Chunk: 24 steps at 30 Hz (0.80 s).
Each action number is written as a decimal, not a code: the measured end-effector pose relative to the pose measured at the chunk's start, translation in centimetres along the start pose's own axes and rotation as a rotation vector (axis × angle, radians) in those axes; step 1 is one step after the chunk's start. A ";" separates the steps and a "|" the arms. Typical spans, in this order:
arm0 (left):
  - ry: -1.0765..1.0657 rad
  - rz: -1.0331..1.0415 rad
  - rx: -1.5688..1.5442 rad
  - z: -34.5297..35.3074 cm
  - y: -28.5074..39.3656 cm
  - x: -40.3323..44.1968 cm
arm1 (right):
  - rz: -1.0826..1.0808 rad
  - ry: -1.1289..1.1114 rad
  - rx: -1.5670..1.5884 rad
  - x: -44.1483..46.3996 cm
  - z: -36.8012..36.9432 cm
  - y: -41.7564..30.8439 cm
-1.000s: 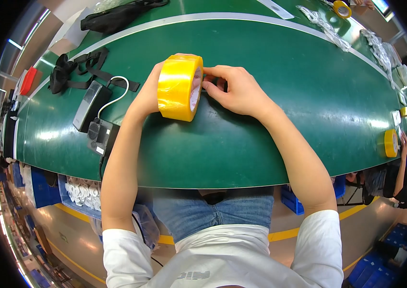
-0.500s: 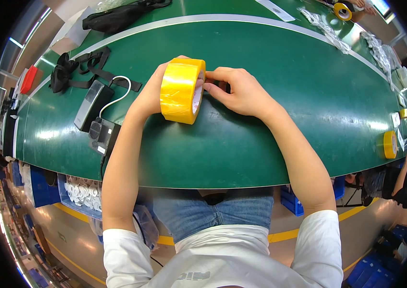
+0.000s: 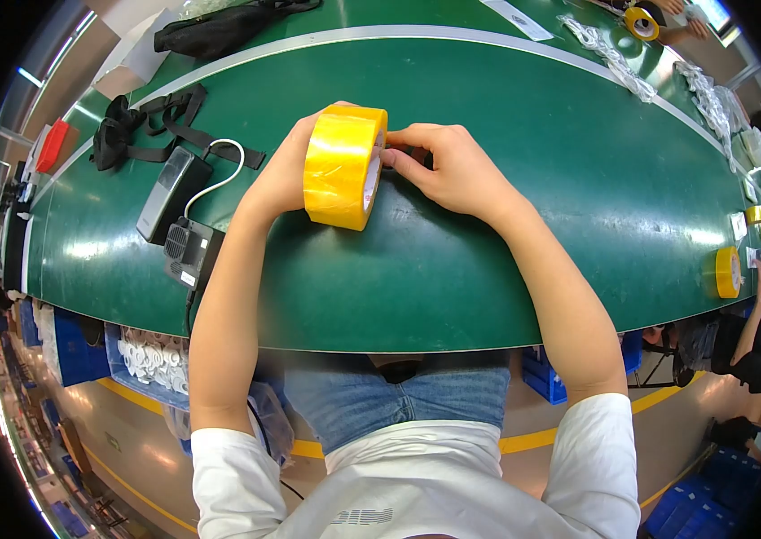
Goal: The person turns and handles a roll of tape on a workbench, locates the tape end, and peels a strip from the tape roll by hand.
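Observation:
A large roll of yellow tape stands on its edge above the green table, its cardboard core facing right. My left hand is wrapped round the roll's far left side; most of its fingers are hidden behind the tape. At the roll's right rim, my right hand has its thumb and index finger drawn together against the core's edge. Whatever those fingertips pinch is too small to make out.
Left of my arm lie a black power bank with a white cable and a black device. Black straps and a black bag lie beyond. Another tape roll stands at right, near a co-worker's hands.
The roll and my left hand have shifted slightly right. My right thumb and index finger have stayed at the rim. The co-worker's hands at right have moved.

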State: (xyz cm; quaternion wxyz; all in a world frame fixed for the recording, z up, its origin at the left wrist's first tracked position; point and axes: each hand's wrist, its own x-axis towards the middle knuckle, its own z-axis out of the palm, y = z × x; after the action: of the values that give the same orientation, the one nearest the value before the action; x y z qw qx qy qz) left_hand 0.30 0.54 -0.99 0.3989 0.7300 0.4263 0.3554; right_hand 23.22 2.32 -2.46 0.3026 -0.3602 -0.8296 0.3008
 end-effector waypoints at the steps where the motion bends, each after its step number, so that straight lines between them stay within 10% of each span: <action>1: 0.008 0.009 -0.012 0.0 -0.1 0.0 | 0.000 0.000 0.000 0.0 -0.1 -0.1; 24: 0.119 -0.011 0.056 0.6 -1.4 -0.1 | -0.025 0.145 0.114 -0.1 0.8 0.0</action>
State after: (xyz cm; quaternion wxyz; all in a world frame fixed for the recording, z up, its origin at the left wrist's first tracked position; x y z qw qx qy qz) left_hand 0.30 0.73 -2.55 0.3543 0.7161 0.4630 0.3837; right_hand 22.70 1.98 -3.02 0.3858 -0.3529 -0.7913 0.3169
